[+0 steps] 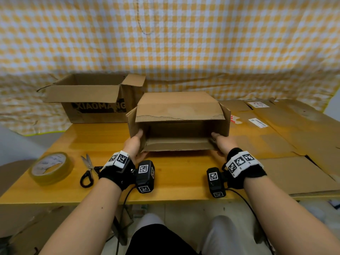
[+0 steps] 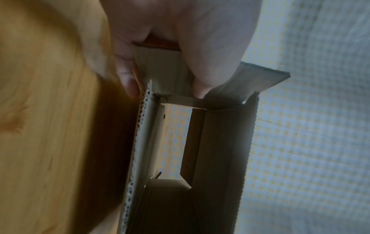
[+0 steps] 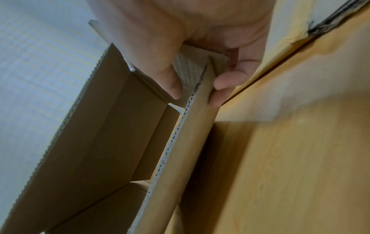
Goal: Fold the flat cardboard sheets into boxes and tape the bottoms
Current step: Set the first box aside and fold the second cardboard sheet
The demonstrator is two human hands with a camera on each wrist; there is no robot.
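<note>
— Where, the box?
— Middle of the table, lying on its side, open end toward the body, top flap jutting forward over the opening. Open at the far end too: checked cloth visible straight through in both wrist views.

— And the left hand?
— At the near left corner of the opening. Grip closed on a side flap: thumb pressed on its inner face, fingers curled round behind.

— Right hand?
— Mirrored at the near right corner. Grip closed likewise, pinching the right side flap between thumb and fingers, just where the flap meets the bottom flap.

— Resting on the table or lifted?
— Cannot tell; the lower edge sits close to the wood, with a shadow under it.

— Around it?
— Left, near the table edge, a roll of tape, with scissors just beside it, closed, handles toward the body. Farther back on the left, a bigger open box printed XIAOMANG, flaps up. On the right, flat cardboard sheets spread over the table, some bearing white labels, overhanging the near edge.
</note>
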